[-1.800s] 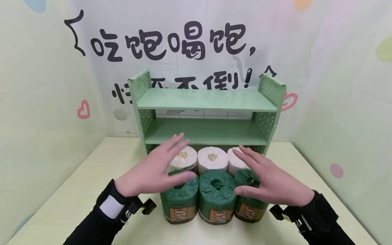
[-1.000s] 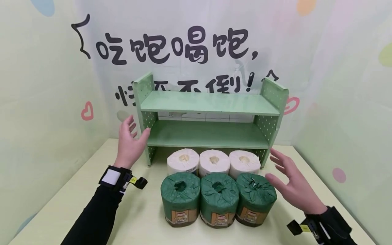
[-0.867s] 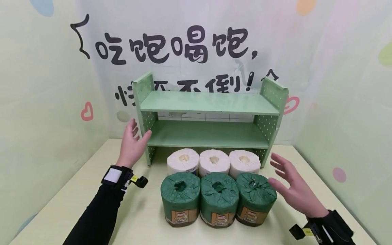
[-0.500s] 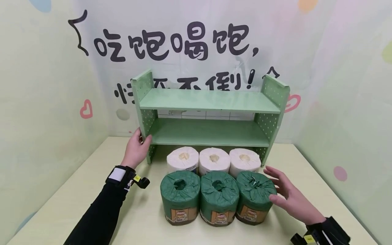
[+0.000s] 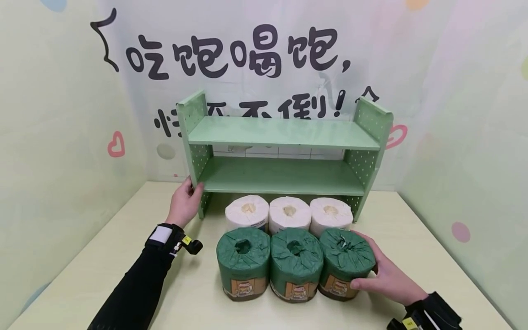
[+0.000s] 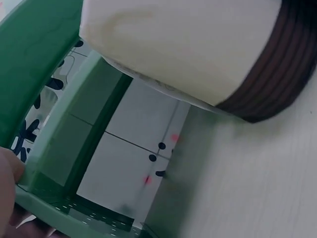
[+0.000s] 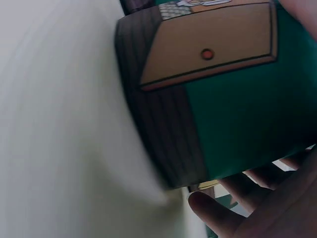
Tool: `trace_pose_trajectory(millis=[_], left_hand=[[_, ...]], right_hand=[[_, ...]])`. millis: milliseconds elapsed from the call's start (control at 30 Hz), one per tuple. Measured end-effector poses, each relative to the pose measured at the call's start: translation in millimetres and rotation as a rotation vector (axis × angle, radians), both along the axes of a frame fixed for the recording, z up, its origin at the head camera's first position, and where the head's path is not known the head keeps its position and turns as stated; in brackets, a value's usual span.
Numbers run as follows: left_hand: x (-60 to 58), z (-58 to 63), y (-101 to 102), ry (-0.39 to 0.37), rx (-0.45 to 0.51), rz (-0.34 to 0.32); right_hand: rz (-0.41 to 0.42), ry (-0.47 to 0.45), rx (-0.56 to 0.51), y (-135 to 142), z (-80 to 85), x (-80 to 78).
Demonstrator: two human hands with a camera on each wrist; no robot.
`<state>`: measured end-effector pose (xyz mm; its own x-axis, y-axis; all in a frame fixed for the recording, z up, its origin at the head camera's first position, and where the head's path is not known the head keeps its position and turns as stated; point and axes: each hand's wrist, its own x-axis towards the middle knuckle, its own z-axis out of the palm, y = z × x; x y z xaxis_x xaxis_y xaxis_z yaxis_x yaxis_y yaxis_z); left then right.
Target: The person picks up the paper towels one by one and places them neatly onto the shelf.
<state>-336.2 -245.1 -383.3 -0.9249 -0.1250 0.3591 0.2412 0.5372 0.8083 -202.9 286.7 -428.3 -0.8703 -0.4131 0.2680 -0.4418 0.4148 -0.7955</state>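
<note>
My left hand point(image 5: 183, 204) grips the left side panel of a light green two-tier shelf point(image 5: 284, 176), thumb on the front edge and fingers round the outside. In the left wrist view only part of that thumb point(image 6: 6, 186) and some fingers show at the panel. With my right hand point(image 5: 389, 277) I hold the rightmost green-wrapped toilet paper roll point(image 5: 346, 254), thumb at its front and fingers behind its right side. The right wrist view shows the green wrapper point(image 7: 242, 114) close up, fingers curled along its side. The roll stands upright, beside the middle green roll point(image 5: 297, 256).
Another green roll point(image 5: 243, 254) stands at the left of the front row. Three white-wrapped rolls point(image 5: 289, 213) form a row behind, in front of the shelf's lower opening. Printed cloth walls point(image 5: 462, 137) enclose the pale table point(image 5: 123, 247) on the left, back and right.
From above the rolls, both hands have parted. The left has moved out to the shelf's side panel and taken hold; the right has swung out, then back in around the right green roll.
</note>
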Motion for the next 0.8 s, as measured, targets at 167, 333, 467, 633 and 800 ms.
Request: trace_pose_trajectory(millis=[167, 333, 467, 633, 800], left_hand=[[0.4, -1.5, 1.2, 0.015, 0.021, 0.019], [-0.8, -5.2, -0.5, 0.017, 0.019, 0.024], [-5.4, -8.7, -3.1, 0.032, 0.004, 0.022], [-5.4, -9.0, -3.1, 0.039, -0.009, 0.021], [-3.4, -7.7, -1.6, 0.033, -0.021, 0.03]], right_hand=[[0.027, -0.003, -0.001, -0.4, -4.0, -2.5], [0.026, 0.012, -0.017, -2.4, -5.4, -2.6], [-0.004, 0.019, -0.011, -4.9, -5.2, -1.5], [-0.012, 0.001, -0.037, -6.2, -5.1, -0.9], [-0.038, 0.016, -0.007, -6.0, -4.9, -0.1]])
